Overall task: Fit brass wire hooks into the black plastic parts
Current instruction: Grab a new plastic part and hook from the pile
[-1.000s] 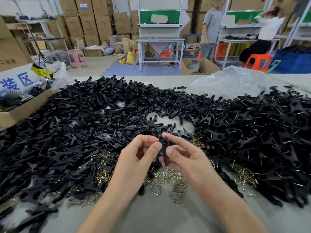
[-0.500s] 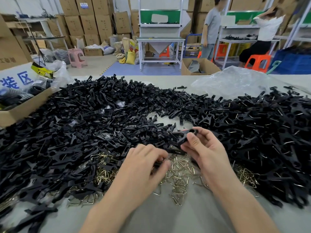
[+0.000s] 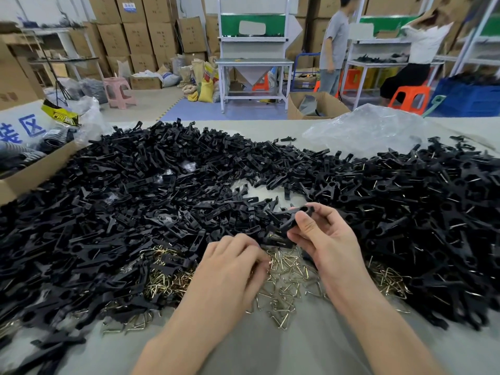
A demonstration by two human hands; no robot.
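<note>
**A:** Where is the black plastic part (image 3: 296,219) now?

**B:** It's pinched between the thumb and fingers of the right grip (image 3: 324,244), lifted just over the near edge of the black heap (image 3: 135,212). A second ago I had both grips meeting on it in the middle; now they are parted.

**A:** And the left grip (image 3: 230,269)?

**B:** It has dropped onto the brass wire hooks (image 3: 286,277) strewn on the table (image 3: 270,347), fingers curled down among them. I cannot tell whether it has one pinched, because the knuckles hide the tips.

**A:** What does that mean for the job?

**B:** I judge I'm between fittings: the part is ready on the right and the left is fishing for a hook. I can't make out whether a wire already sits in the held part.

**A:** Anything around it?

**B:** Parts showing wire (image 3: 433,212) are heaped to the right, with a clear plastic bag (image 3: 365,128) behind them and a cardboard box (image 3: 35,171) at the far left
</note>
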